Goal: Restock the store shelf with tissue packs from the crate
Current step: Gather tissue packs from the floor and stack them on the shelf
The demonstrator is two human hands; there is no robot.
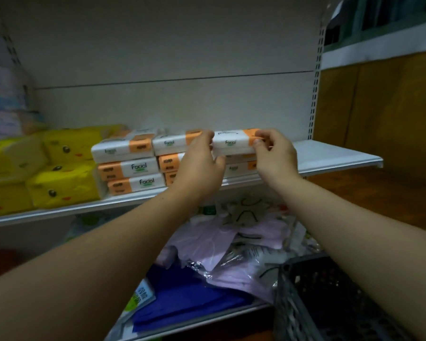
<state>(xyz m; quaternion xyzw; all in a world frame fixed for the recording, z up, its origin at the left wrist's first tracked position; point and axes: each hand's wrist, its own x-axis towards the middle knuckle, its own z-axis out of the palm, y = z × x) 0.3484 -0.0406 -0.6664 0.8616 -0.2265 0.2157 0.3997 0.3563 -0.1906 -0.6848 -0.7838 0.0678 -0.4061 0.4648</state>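
A: Where is the tissue pack just now?
B: Up at the shelf, on top of the right-most stack of the same orange-and-white packs. Its long side runs left to right, in line with the shelf's front edge.
A: And the hands?
B: One at each short end. The left hand has its fingers curled round the left end, thumb underneath. The right hand pinches the right end. The pack lies straight between them, so neither is nearer.
A: Is it set down yet?
B: I can't tell whether it bears on the pack beneath or hangs just above. Its left end sits just beside the neighbouring top pack. I'd judge what remains is a short push straight back, away from the person.
A: The crate?
B: Low at the right, near the right forearm.
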